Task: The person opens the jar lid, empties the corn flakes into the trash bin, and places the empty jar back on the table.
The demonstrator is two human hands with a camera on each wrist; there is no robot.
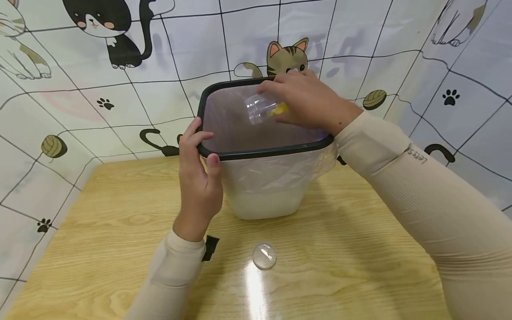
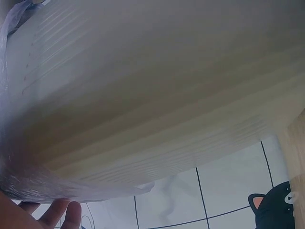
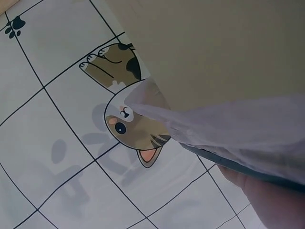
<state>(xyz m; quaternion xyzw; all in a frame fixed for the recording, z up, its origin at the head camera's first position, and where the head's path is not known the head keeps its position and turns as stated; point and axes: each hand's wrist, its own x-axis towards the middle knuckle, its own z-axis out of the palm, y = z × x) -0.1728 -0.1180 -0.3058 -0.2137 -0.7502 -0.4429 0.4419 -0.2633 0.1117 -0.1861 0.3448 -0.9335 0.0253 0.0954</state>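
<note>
A whitish, translucent trash bin (image 1: 264, 204) with a dark rim stands on the table, lined with a thin plastic bag (image 1: 276, 173). At the rim's left corner my left hand (image 1: 198, 186) grips the bin, thumb in front and fingers over the edge. Over the bin's mouth, my right hand (image 1: 310, 102) holds a clear plastic jar (image 1: 255, 110) tipped on its side, its open end facing left. Something yellow (image 1: 279, 109) is inside the jar near my fingers. The right wrist view shows the bag (image 3: 238, 121) hanging over the rim, with part of my right hand (image 3: 276, 202) beyond.
A round clear lid (image 1: 264, 256) lies on the wooden table (image 1: 120, 222) in front of the bin. Behind and at the sides hangs a white cloth (image 1: 200, 49) with cat drawings and a line grid. A small black piece (image 1: 210, 248) shows beside my left wrist.
</note>
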